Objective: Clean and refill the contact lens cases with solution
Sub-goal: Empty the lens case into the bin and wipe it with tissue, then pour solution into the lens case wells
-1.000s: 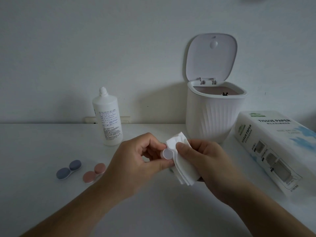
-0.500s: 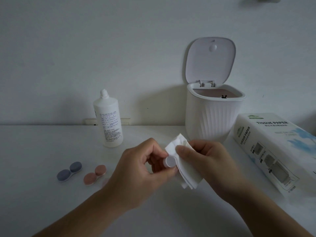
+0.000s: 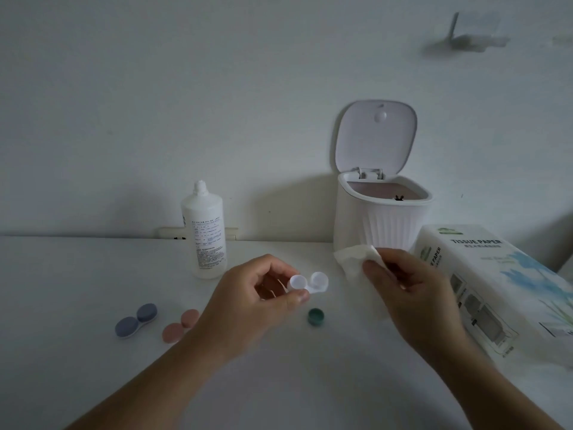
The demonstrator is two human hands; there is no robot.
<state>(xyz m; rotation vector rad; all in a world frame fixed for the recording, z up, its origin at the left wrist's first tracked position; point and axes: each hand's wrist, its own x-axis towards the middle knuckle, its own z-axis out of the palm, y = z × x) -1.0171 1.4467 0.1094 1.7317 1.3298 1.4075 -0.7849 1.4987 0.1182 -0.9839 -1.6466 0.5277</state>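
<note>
**While your hands are apart, the open case is sitting in your left fingers**

While you are holding the clear lens case (image 3: 308,283) above the table (image 3: 77,274), your left hand (image 3: 248,302) is pinching its near well between thumb and curled fingers; both round, glossy plastic wells are facing up with no caps on. Your right hand (image 3: 412,293) is gripping a soft, crumpled white tissue (image 3: 353,259), thumb pressing it against the curled fingers, well apart from the case.

A small teal cap (image 3: 316,316) is lying on the table just below the case. To your left, a blue-grey capped case (image 3: 135,320) and a pink one (image 3: 179,325) (partly hidden by your left wrist) are lying side by side. Behind them a tall, smooth white solution bottle (image 3: 204,231) is standing upright. A ribbed white bin (image 3: 383,212) is standing with its lid tipped open beside a tissue box (image 3: 496,283) at your right.

Matte white tabletop is meeting a plain pale wall, dimly lit.
</note>
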